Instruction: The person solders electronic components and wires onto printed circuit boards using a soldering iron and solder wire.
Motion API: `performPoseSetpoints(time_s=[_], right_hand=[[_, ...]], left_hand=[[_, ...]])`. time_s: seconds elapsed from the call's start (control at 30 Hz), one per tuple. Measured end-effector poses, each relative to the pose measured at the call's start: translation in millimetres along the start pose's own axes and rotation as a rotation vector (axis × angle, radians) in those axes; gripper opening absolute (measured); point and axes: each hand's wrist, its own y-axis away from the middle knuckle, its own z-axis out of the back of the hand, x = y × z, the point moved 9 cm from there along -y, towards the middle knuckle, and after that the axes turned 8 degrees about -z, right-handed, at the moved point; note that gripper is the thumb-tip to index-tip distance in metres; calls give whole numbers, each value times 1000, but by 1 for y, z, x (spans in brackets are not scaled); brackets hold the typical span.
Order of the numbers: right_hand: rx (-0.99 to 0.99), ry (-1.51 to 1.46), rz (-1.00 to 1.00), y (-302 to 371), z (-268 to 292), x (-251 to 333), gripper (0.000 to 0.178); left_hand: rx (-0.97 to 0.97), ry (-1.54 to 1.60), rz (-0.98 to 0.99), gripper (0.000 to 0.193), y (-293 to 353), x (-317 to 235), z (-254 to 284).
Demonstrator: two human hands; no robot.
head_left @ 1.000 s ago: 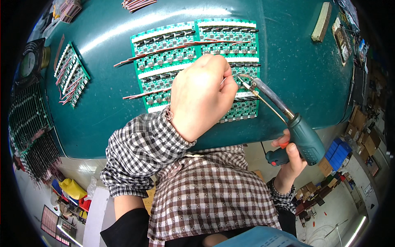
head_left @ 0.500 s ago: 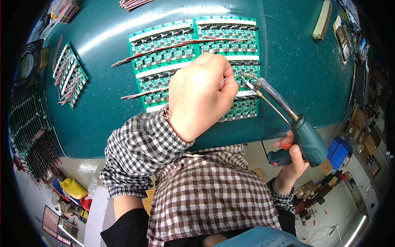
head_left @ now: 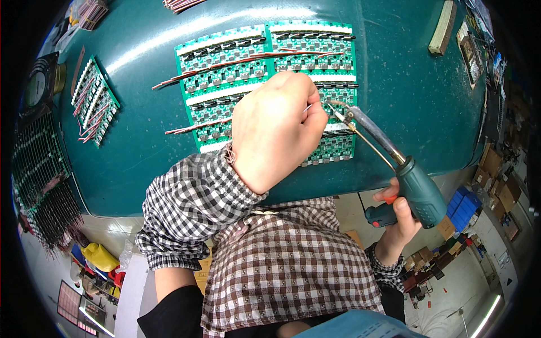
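Observation:
Over the green circuit boards [head_left: 225,73], my left hand [head_left: 279,127] is closed in a pinch on a thin wire [head_left: 307,108], mostly hidden by the fingers. My right hand [head_left: 401,217] grips the dark green handle of a soldering gun [head_left: 420,191] with a red trigger. Its metal tip and thin solder feed tube point at the board just right of my left fingertips; contact with the board is too small to tell. Red, black and white wires [head_left: 248,59] lie across the upper rows of the boards, and more [head_left: 197,129] stick out left of my left hand.
A smaller circuit board piece with wires [head_left: 96,104] lies on the green table [head_left: 141,163] at the left. Wire bundles [head_left: 183,4] sit at the far edge. A wooden block [head_left: 442,27] and a small worn tray [head_left: 469,55] lie at the far right. Stacked boards [head_left: 39,152] hang at the left edge.
The soldering gun's tip has shifted slightly left, closer to my left fingertips. My right hand moved a little with it; my left hand stays nearly in place.

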Motion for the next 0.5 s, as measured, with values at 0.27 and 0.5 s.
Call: performPoseSetpoints(time_s=[0.27,0.5], right_hand=[[-17,-8,4,1,0,0,45],[3,-86,-39,0,1,-2,42]], left_hand=[[-4,-17,-17,11,0,-2,0],[-15,-29,-25,12,-1,-3,1]])
